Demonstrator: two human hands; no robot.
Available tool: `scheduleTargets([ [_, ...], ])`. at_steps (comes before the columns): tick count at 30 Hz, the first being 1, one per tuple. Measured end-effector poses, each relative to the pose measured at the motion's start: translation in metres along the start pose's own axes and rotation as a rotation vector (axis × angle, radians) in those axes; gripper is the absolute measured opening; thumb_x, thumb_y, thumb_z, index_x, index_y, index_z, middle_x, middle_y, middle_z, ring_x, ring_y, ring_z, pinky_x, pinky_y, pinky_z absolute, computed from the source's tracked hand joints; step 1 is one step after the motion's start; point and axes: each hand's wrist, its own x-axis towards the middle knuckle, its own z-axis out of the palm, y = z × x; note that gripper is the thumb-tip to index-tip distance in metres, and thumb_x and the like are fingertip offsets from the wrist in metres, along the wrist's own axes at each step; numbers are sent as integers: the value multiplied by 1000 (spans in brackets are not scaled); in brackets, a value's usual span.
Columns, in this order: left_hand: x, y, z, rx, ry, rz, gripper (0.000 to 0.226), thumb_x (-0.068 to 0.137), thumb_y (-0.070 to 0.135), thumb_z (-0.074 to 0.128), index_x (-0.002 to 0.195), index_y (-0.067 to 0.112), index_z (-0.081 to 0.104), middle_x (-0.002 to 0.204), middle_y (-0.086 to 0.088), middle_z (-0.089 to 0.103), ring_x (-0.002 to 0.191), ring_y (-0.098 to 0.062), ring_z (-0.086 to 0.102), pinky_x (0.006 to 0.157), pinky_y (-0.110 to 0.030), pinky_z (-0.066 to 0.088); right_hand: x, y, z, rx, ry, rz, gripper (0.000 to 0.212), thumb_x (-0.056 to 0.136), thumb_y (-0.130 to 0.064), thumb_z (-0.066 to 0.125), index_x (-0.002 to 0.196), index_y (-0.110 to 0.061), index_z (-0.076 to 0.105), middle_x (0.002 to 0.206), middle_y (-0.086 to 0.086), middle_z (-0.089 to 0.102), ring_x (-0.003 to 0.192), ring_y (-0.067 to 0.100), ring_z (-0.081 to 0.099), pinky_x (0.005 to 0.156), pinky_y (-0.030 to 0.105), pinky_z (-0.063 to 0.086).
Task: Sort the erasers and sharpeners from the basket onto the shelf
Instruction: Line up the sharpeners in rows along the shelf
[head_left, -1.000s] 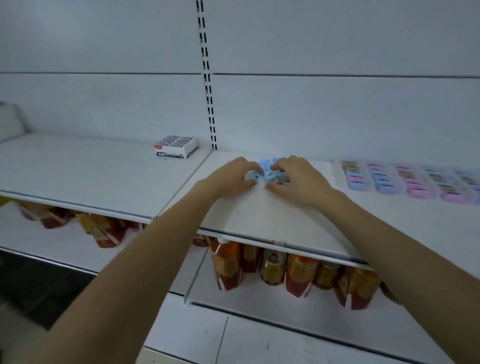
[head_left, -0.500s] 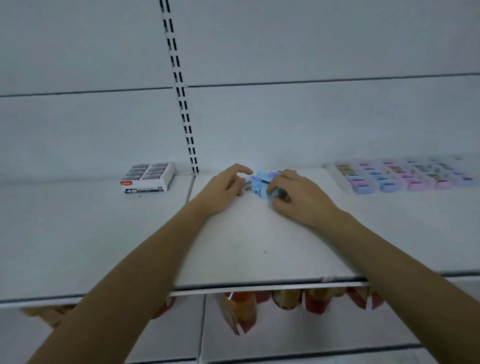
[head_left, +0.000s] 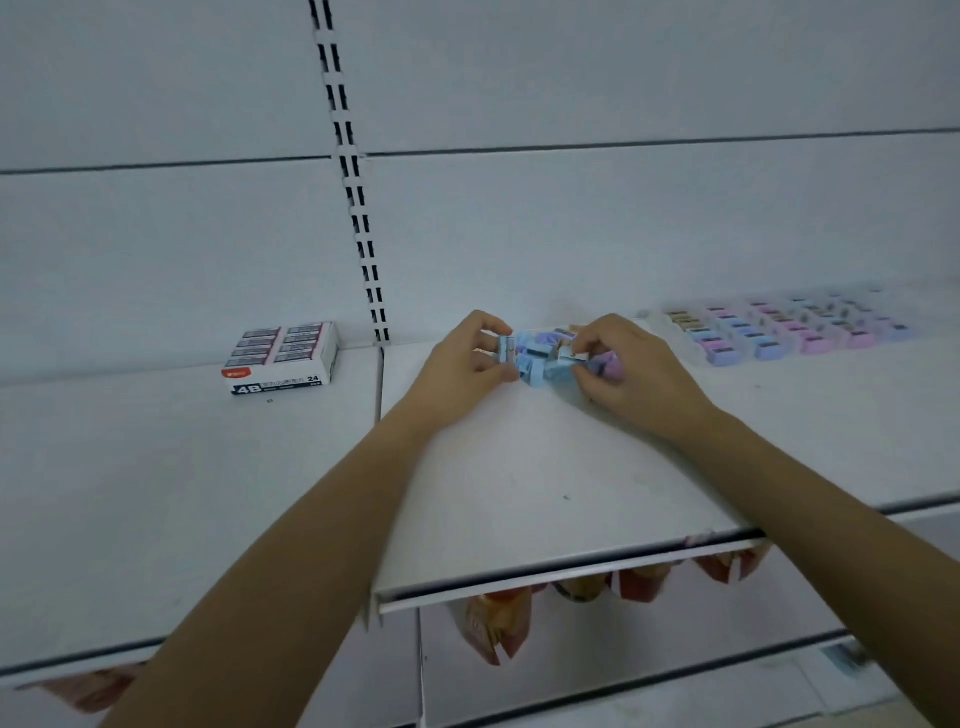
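Left hand (head_left: 465, 361) pinches blue sharpener (head_left: 506, 352) with thumb and fingers, piece at its 3 o'clock. Right hand (head_left: 631, 371) pinches second blue sharpener (head_left: 560, 366), piece at its 9 o'clock. Loose pile (head_left: 540, 344) on shelf (head_left: 519, 478), between hands, touching both. Eraser box (head_left: 283, 358) at 9 o'clock from left hand, well apart. Sharpener rows (head_left: 779, 330) at 3 o'clock from right hand.

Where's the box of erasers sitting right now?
In the head view, the box of erasers sits at the back of the shelf, just left of the slotted upright, apart from the left hand, which pinches a blue sharpener.
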Motion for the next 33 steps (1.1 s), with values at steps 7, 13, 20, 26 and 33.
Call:
scheduleTargets([
  [7, -3, 7, 3, 119, 159, 152, 31, 72, 14, 77, 85, 18, 49, 90, 12, 61, 67, 4, 56, 70, -17, 46, -2, -9, -3, 18, 81, 75, 18, 83, -9, 60, 102, -10, 62, 86, -2, 59, 78, 16, 54, 66, 14, 32],
  [13, -7, 19, 9, 232, 242, 252, 30, 71, 14, 78, 84, 15, 52, 73, 14, 51, 62, 3, 49, 60, -5, 38, -2, -2, -10, 52, 46, -22, 20, 84, -8, 62, 104, -6, 63, 93, 7, 65, 79, 11, 54, 71, -2, 32],
  [20, -4, 54, 52, 249, 350, 232, 27, 70, 19, 79, 82, 15, 56, 67, 14, 48, 56, 6, 45, 58, -6, 36, -26, 49, -60, 7, 80, -198, 29, 78, -6, 56, 104, 0, 64, 90, 10, 61, 76, 10, 49, 74, 17, 40],
  [26, 17, 101, 155, 223, 378, 299, 20, 73, 12, 77, 83, 13, 60, 75, 18, 53, 63, 7, 49, 61, -5, 39, -63, 113, -126, 36, 24, -195, 27, 76, -2, 54, 101, -2, 65, 93, 1, 51, 76, 1, 42, 75, 11, 38],
  [33, 33, 136, 251, 109, 301, 236, 30, 75, 7, 74, 73, 24, 50, 84, 8, 60, 58, 4, 51, 60, -9, 42, -108, 171, -172, 34, -49, -85, 24, 79, 1, 60, 102, -4, 64, 94, 2, 51, 75, 3, 42, 74, 8, 34],
])
